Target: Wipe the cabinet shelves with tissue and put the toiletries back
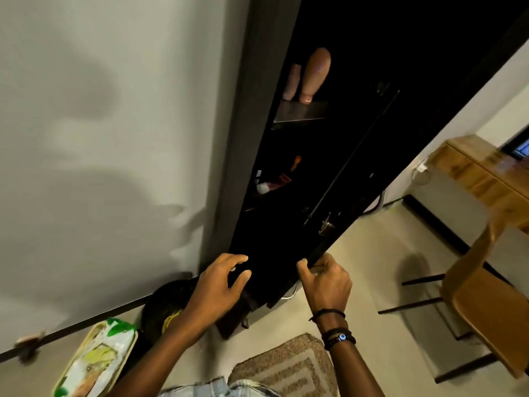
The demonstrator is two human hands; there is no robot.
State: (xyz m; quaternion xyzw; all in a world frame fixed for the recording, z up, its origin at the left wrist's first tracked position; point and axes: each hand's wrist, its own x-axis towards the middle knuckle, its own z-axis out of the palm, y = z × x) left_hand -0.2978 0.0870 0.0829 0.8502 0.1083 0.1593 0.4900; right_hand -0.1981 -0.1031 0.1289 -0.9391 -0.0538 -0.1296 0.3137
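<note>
Toiletries, seen from low down, sit inside the tall black cabinet [229,156], whose long axis runs upward and tilts right in this view; left of the cabinet is a smooth pale wall [100,110], and low beside its base lies a glossy green-and-white packet [97,359]; the left hand [220,282] reaches at the cabinet's dark lower front with fingers spread and curled, holding nothing I can make out; on the upper shelf [300,111], a flat grey board, a rounded peach bottle [316,73] stands cap-down, long axis upright; below it small items [274,179] are too dim to name; the right hand [326,279] grips the edge of the open door [400,144]; right of the cabinet stands a wooden chair [486,310].
</note>
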